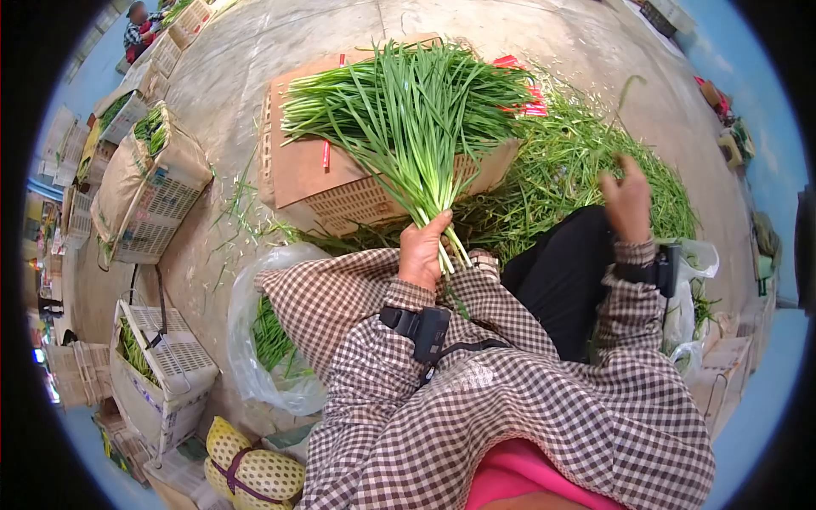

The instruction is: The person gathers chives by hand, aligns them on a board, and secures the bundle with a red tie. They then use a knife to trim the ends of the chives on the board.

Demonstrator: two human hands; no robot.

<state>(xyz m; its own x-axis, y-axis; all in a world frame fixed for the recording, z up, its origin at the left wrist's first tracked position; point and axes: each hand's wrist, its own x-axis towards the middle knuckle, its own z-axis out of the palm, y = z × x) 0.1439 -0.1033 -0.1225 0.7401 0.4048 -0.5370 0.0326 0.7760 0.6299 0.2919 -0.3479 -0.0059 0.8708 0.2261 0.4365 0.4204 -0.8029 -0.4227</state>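
My left hand [419, 256] is closed around the pale stem ends of a bunch of garlic chives [425, 144], whose leaves fan out away from me. Behind it, a pile of garlic chives [327, 100] lies across a cardboard-topped crate [297, 174]. My right hand [627, 202] is raised on the right with nothing seen in it, its index finger and thumb apart. Below that hand spreads a heap of loose green trimmings [586, 161]. A blurred green strand [630, 87] shows beyond the right hand, seemingly in the air.
Red strips [534, 100] lie by the chive pile. A clear plastic bag [246, 340] with greens sits on my left, another bag [693, 259] on my right. Slatted crates [161, 212] and a tied dotted cushion [246, 467] stand left. A person [138, 32] sits far off.
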